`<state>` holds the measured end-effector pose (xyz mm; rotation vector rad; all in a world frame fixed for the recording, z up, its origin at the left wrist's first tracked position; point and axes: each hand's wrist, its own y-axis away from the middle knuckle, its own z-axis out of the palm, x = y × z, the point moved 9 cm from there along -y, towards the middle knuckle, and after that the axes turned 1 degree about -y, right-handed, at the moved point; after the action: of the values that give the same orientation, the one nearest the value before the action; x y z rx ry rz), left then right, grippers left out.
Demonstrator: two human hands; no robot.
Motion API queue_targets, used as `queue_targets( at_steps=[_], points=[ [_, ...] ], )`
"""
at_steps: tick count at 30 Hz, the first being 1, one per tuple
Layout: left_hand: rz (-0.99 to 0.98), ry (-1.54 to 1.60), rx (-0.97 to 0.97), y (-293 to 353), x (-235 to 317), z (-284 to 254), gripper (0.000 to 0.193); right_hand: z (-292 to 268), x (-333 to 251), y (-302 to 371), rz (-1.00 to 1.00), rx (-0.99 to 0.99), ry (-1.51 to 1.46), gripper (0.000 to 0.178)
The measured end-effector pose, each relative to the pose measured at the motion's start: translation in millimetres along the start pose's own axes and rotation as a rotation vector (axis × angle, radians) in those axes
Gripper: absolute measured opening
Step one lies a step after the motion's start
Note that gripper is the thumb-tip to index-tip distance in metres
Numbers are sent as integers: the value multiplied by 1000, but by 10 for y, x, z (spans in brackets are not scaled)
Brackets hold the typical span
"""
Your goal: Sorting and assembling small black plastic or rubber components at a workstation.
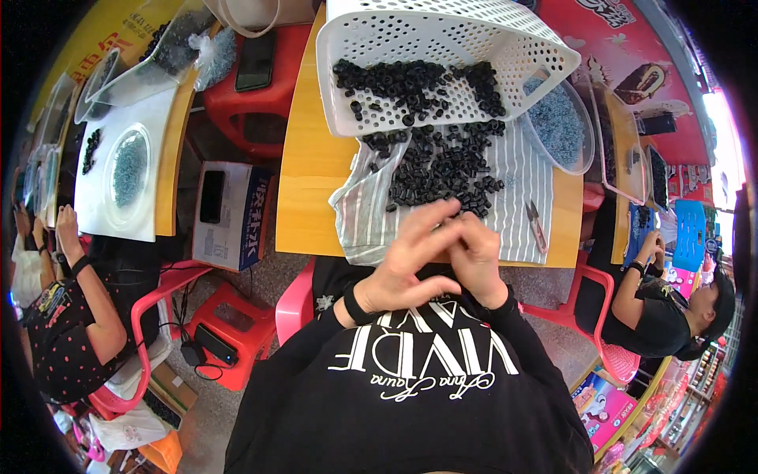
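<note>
My left hand (407, 268) is above the near edge of a grey striped cloth (363, 229), its fingers stretched out and thumb apart, with nothing visible in it. Against its fingertips is my right hand (480, 261), fingers curled inward; whatever they hold, if anything, is hidden. Just beyond both hands, small black ring-like parts (438, 170) lie heaped on the cloth. More of them spill toward the front of a white perforated basket (343, 103) tipped on its side. Thread snips (537, 227) lie to the right of my right hand.
A clear bowl of small bluish translucent parts (557, 122) stands right of the basket, on the wooden table (304, 182). Red stools (229, 324) stand at left. One person (95, 308) works at a table on the left, another (667, 308) on the right.
</note>
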<state>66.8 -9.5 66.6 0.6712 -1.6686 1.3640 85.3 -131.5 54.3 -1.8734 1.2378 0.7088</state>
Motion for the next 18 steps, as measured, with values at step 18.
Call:
queue_targets(
  at_steps=[18],
  points=[
    [-422,558,152,232,-440,-35,28,-104,-177,150,35,109,-320,29]
  ],
)
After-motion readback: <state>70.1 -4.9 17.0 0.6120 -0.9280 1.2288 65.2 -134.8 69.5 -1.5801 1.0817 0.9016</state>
